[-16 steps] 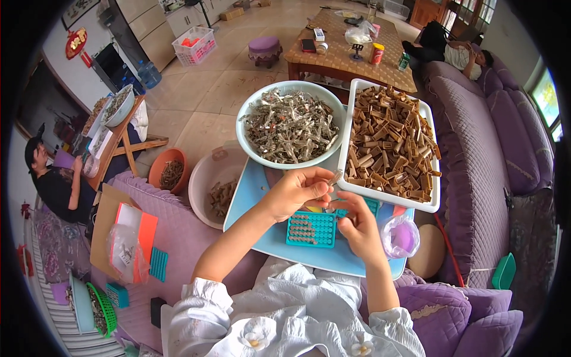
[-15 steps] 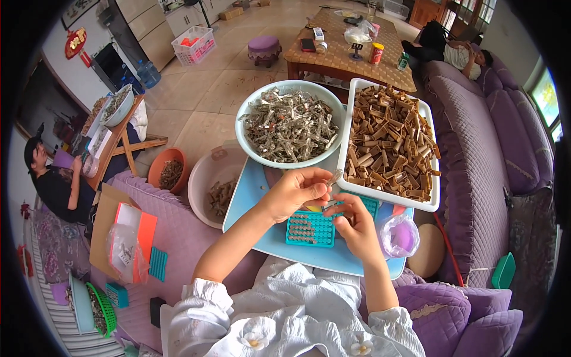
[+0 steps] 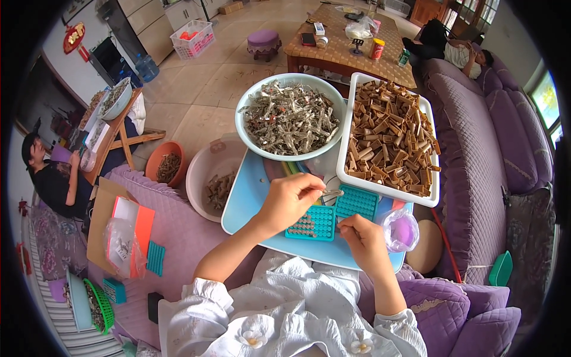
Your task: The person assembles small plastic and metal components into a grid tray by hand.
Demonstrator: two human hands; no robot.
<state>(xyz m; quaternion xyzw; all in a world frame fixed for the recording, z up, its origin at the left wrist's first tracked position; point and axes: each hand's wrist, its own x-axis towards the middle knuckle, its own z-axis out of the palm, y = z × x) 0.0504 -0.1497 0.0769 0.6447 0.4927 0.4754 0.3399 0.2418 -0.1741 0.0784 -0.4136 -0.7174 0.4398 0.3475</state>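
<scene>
Just above the tray table (image 3: 238,211), my left hand (image 3: 291,201) is closed, thumb and fingertips pinching a small shiny, silvery-clear piece (image 3: 334,193). My right hand (image 3: 364,238) has its fingertips pressed together over the table, right of a teal pitted tray (image 3: 324,221). Whatever sits in that pinch is too small to make out. Several small brown-grey pieces fill the left part of this tray. A second teal tray (image 3: 357,203) lies beside it, partly behind my hands. Farther back stands a pale blue bowl (image 3: 242,128) heaped with similar silvery crumpled pieces.
A white bin (image 3: 436,160) of brown, trough-shaped pieces stands at the back right. A plastic-lined purple cup (image 3: 403,232) is near my right hand. Left of the table are a pink basin (image 3: 195,178), an orange bowl (image 3: 156,160) and an open carton (image 3: 101,229). Another person (image 3: 59,184) sits far left.
My hands have drawn apart: the left moved slightly left and down with the silvery piece, the right lower and to the right. The right fingers have closed up. The view has shifted slightly.
</scene>
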